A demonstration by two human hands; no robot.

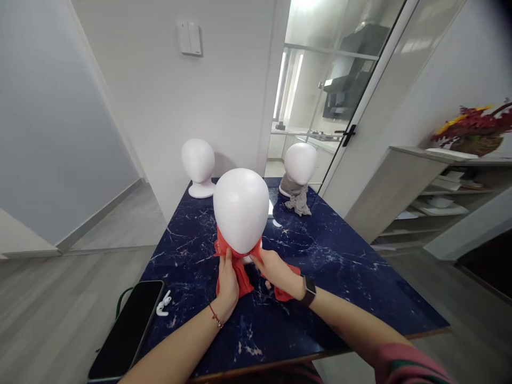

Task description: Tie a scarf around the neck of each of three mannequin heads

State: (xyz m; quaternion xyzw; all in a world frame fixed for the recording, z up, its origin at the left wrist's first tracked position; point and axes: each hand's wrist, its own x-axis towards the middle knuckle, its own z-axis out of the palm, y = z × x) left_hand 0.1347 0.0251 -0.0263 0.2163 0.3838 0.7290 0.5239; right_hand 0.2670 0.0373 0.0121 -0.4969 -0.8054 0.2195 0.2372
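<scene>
A: Starting at the left edge. What is lying there?
B: A smartphone is lying face up at the near left corner of the table, partly overhanging the edge. A white earphone is sitting just beside it on the blue marble-patterned top.
A: Any writing showing?
B: The phone glass is showing only black. The wall switch above is reading as plain white rockers.
A: Moving right. The hands?
B: The left hand, with a red string bracelet at the wrist, is closing around a fold of the red scarf. Its fingers are curling tight, and the thumb is pressing the cloth just under the middle foam head. The right hand, with a dark smartwatch at the wrist, is pinching the same scarf at the head's other side, fingers narrow on the fabric.
A: Where is the scarf sitting?
B: It is wrapping the neck of the middle head, at the table's centre. One end is hanging down between the hands; another is trailing onto the table under the right wrist.
A: And behind?
B: A bare foam head is standing at the far left corner. A third head at the far right is wearing a grey scarf, its ends draping onto the table. Further right, a shelf is carrying a basket of flowers, red and yellow.
</scene>
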